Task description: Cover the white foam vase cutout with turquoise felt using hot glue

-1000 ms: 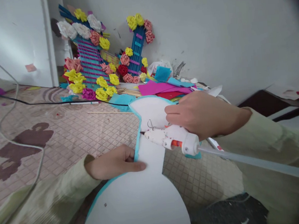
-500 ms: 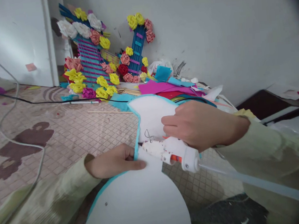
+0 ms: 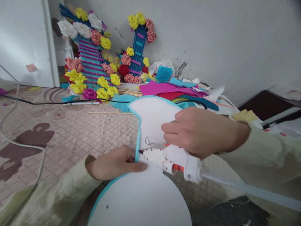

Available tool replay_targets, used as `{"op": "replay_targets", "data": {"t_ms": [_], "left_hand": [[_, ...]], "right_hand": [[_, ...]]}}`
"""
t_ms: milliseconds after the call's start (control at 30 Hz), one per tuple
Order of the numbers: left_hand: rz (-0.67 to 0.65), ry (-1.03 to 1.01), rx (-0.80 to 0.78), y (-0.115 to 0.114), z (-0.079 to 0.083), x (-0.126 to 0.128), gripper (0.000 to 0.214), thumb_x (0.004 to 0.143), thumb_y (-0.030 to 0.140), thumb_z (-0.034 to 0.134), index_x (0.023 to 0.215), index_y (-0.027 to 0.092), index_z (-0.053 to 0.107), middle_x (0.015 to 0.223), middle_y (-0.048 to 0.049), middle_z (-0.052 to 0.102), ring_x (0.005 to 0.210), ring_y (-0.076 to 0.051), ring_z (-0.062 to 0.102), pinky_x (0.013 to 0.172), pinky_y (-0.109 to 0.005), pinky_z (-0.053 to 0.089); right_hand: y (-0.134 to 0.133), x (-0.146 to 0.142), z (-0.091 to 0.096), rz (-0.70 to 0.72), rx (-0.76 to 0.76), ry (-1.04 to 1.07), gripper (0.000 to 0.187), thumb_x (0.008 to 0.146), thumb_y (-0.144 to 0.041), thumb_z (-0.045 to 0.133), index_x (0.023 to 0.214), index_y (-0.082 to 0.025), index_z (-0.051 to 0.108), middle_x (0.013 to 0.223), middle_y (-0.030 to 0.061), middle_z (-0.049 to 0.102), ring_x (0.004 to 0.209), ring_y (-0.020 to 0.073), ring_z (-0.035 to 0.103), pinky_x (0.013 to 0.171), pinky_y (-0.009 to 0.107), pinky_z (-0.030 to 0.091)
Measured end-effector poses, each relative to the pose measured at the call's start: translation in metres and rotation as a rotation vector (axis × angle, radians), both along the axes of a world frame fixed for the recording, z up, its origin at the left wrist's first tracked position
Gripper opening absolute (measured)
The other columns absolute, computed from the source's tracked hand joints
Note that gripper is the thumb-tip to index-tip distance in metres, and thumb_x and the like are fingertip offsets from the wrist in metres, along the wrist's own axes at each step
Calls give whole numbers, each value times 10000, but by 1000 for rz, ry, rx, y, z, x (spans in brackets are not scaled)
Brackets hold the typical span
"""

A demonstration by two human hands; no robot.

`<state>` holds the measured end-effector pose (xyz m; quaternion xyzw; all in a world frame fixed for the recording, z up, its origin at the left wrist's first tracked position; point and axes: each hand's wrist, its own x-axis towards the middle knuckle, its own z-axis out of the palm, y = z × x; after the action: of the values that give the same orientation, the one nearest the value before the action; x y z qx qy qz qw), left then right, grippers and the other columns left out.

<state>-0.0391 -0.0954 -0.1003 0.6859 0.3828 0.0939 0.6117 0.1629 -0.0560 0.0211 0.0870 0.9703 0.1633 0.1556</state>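
A white board cutout (image 3: pixel 137 202) with a rounded lower part, a narrow neck and a flared top lies in front of me. Turquoise edging (image 3: pixel 138 133) runs along its left side and top. My left hand (image 3: pixel 118 163) pinches the board at the neck, thumb on the white face and fingers behind the edge. In my right hand (image 3: pixel 194 132) is a white glue gun (image 3: pixel 167 158), its nozzle at the turquoise edging just above my left thumb. A long translucent glue stick (image 3: pixel 241 186) sticks out from the gun's back end.
Two panels decorated with paper flowers (image 3: pixel 90 62) lean against the wall. Magenta paper (image 3: pixel 164 89) and other coloured scraps lie behind the board. A thin wooden stick (image 3: pixel 108 112), a black cord (image 3: pixel 46 103) and a pale cable (image 3: pixel 18 142) cross the patterned tabletop (image 3: pixel 71 141).
My right hand and the glue gun have moved slightly down, the nozzle sliding along the edging toward my left thumb. My left hand stays at the neck.
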Motion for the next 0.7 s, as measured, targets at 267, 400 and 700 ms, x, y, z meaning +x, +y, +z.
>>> {"op": "replay_targets", "data": {"t_ms": [267, 400, 700], "left_hand": [[1, 14, 11, 0, 2, 0, 437, 722, 540, 450, 517, 158, 390, 462, 57, 263, 426, -57, 195, 384, -228, 129], [16, 11, 3, 0, 2, 0, 431, 712, 539, 466, 525, 153, 417, 463, 57, 279, 425, -56, 206, 384, -222, 143], [48, -124, -107, -2, 8, -4, 348, 711, 468, 522, 648, 132, 588, 517, 23, 498, 436, -64, 376, 393, -179, 261]], "right_hand": [[-3, -1, -1, 15, -6, 23, 152, 761, -170, 413, 637, -157, 499, 615, 22, 468, 455, 97, 322, 475, 278, 132], [-3, 0, -1, 16, -11, 18, 181, 787, -190, 396, 649, -156, 508, 623, 26, 470, 462, 98, 332, 475, 278, 143], [7, 26, 7, -49, -5, 259, 263, 844, -239, 317, 721, -156, 534, 764, 62, 544, 559, 122, 451, 512, 275, 283]]}}
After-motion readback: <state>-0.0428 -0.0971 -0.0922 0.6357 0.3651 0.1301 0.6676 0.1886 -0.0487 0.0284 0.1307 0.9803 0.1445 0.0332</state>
